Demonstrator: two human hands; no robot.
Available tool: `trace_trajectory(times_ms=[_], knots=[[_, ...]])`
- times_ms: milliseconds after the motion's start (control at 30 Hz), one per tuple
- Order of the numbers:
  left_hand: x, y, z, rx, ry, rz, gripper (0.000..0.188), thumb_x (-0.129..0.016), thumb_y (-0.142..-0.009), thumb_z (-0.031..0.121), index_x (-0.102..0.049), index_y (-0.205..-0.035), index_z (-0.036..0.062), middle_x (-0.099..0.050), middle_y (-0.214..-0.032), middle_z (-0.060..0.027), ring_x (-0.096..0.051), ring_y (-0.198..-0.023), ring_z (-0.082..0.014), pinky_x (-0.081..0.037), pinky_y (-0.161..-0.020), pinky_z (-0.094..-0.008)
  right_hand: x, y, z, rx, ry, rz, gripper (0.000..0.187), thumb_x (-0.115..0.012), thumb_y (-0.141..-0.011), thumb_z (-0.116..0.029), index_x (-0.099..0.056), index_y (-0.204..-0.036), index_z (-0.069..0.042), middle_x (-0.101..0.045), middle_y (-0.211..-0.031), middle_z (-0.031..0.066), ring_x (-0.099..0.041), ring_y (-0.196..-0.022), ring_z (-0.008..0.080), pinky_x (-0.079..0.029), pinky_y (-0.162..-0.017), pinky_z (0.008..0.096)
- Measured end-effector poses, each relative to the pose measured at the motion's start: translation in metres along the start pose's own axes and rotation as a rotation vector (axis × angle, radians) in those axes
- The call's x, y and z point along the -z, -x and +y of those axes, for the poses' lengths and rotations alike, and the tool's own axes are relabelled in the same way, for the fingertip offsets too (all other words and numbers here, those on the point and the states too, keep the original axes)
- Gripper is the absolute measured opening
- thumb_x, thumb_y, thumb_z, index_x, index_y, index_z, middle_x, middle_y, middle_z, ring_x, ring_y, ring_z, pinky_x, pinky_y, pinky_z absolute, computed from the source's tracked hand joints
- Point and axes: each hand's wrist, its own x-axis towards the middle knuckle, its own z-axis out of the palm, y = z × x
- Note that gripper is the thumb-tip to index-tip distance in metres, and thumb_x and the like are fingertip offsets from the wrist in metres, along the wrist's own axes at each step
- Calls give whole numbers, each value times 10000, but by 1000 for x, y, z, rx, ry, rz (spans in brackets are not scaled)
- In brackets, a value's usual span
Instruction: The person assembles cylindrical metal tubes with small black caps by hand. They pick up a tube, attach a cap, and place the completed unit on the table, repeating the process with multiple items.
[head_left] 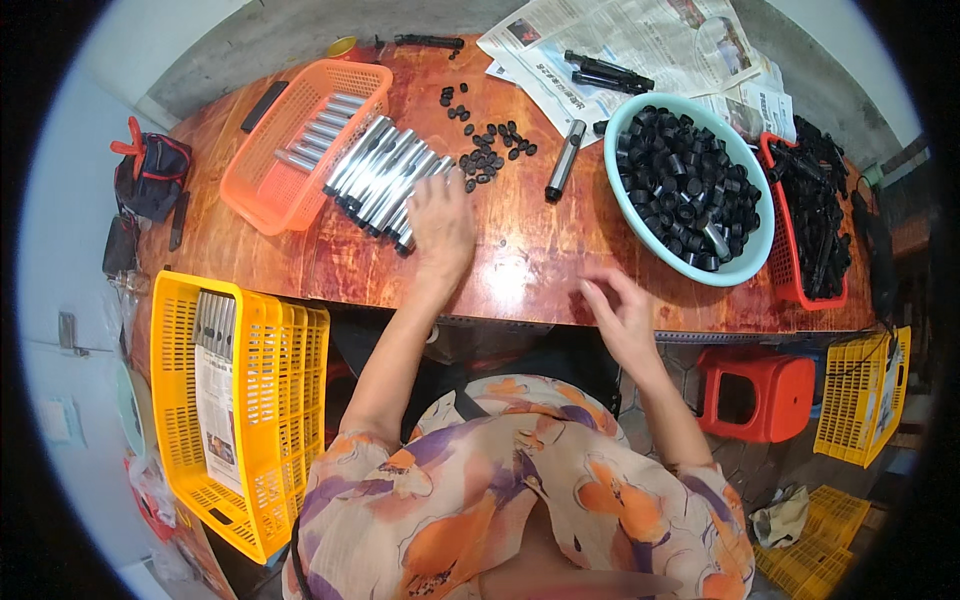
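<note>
My left hand [441, 222] is over the right end of a row of silver flashlight tubes [380, 172] with black ends. Its fingers are bent around the outermost tube, which they partly cover. Near the table's front edge, my right hand [622, 312] is raised with thumb and forefinger drawn together. A tiny dark spot shows at their tips, too small to name. Small black oval pieces [484, 160] are scattered beyond my left hand. A single silver and black flashlight [566, 162] lies by itself between them and a pale blue basin [616, 190] full of black caps.
An orange basket [240, 190] with more silver tubes stands at the left. Newspapers [600, 40] bearing black parts cover the back. A red basket [790, 270] of black parts sits far right. Beside the table are a yellow crate [285, 370] and red stool [775, 400].
</note>
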Motion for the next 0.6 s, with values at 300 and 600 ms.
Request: trace_trajectory(times_ms=[300, 600], knots=[[-11, 28, -18, 37, 3, -23, 413, -606, -821, 121, -496, -1193, -21, -515, -977, -155, -522, -905, -309, -427, -740, -398, -91, -135, 40, 339, 355, -6, 230, -620, -836, -121, -645, -1041, -20, -649, -909, 173, -642, -845, 336, -499, -753, 416], [30, 55, -16, 376, 778, 63, 289, -530, -916, 65, -485, -1187, -26, -557, -1041, -187, -576, -860, -288, -464, -756, -370, -117, -146, 53, 499, 496, -52, 208, -643, -816, -110, -630, -1008, -29, -593, -952, 178, -609, -831, 390, -496, -751, 445]])
